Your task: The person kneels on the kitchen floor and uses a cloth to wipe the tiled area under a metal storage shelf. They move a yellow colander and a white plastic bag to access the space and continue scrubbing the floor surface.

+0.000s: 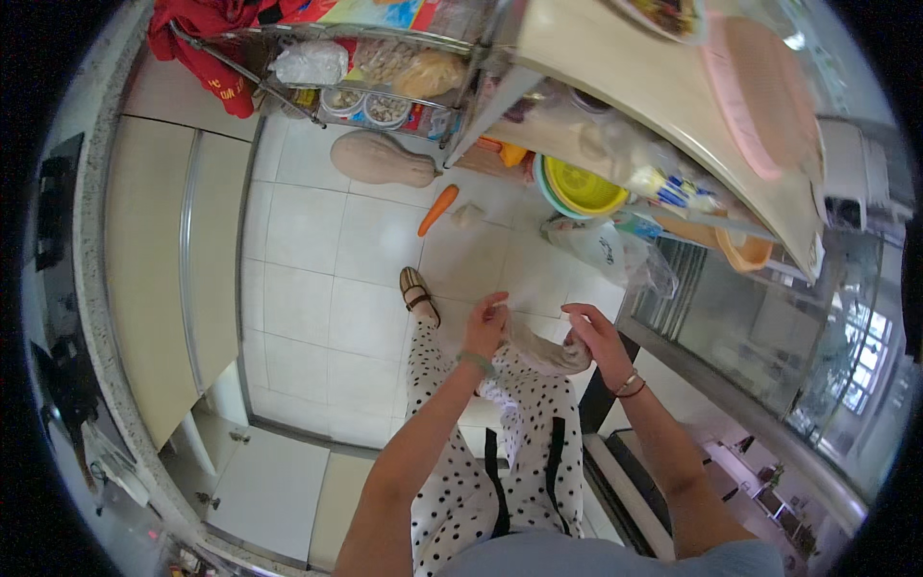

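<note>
Between my two hands, in front of my knees, is a long, pale brown, lumpy thing (546,352); it may be a root vegetable or a filled thin bag, I cannot tell which. My left hand (486,323) has its fingers curled at the left end of it. Around the right end my right hand (596,338) is closed, its thumb and index finger toward the middle. On the tiled floor ahead lie an orange carrot (438,210), a small pale lump (467,214) and a big tan butternut squash (383,160).
Ahead stands a metal rack (288,101) with bagged goods and tubs. A beige table (615,77) is at the right, with a yellow basket (582,188) and a plastic bag (606,246) below. Cabinets (159,260) line the left; one door (269,495) hangs open.
</note>
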Motion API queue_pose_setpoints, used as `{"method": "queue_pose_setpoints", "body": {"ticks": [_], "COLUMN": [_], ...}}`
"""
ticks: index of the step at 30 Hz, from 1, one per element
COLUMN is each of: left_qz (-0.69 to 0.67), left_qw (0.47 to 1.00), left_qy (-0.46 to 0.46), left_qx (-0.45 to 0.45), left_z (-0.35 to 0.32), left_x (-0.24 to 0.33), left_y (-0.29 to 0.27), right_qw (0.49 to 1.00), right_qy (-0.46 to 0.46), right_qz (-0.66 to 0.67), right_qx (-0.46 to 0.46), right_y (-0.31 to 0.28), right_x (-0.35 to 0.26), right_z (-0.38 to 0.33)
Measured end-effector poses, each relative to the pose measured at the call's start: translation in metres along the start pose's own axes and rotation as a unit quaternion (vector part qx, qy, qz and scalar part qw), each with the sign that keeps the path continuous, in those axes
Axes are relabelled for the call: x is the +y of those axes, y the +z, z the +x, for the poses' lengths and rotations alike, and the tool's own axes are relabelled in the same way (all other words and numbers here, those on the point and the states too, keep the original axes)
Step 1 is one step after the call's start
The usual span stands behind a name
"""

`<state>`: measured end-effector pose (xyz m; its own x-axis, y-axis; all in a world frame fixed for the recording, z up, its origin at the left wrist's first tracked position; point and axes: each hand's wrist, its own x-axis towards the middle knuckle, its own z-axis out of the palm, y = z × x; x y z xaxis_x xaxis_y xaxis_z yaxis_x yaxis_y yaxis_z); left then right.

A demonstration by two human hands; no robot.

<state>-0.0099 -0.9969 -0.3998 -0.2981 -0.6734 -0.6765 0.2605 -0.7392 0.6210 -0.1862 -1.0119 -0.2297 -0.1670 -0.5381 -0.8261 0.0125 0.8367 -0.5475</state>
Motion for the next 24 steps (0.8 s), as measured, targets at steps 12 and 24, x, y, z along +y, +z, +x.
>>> {"method": "queue_pose_setpoints", "body": {"ticks": [12,24], "left_qz": [-0.072,-0.021], "left_qw": [0.987,0.974], "left_qy": [0.129,0.210], "left_qx": [0.061,0.076], "left_z": [0.206,0.374], "left_x": [0.006,-0.083], "left_y": [-0.043,-0.104], "right_qw": [0.876,0.984], "right_qy": [-0.168,-0.144], "right_qz": [-0.410,-0.023], "right_qx": [-0.188,-0.100], "right_y": [0.018,0.045], "right_x": [0.083,0.147], "right_z": [0.287,0.507]}}
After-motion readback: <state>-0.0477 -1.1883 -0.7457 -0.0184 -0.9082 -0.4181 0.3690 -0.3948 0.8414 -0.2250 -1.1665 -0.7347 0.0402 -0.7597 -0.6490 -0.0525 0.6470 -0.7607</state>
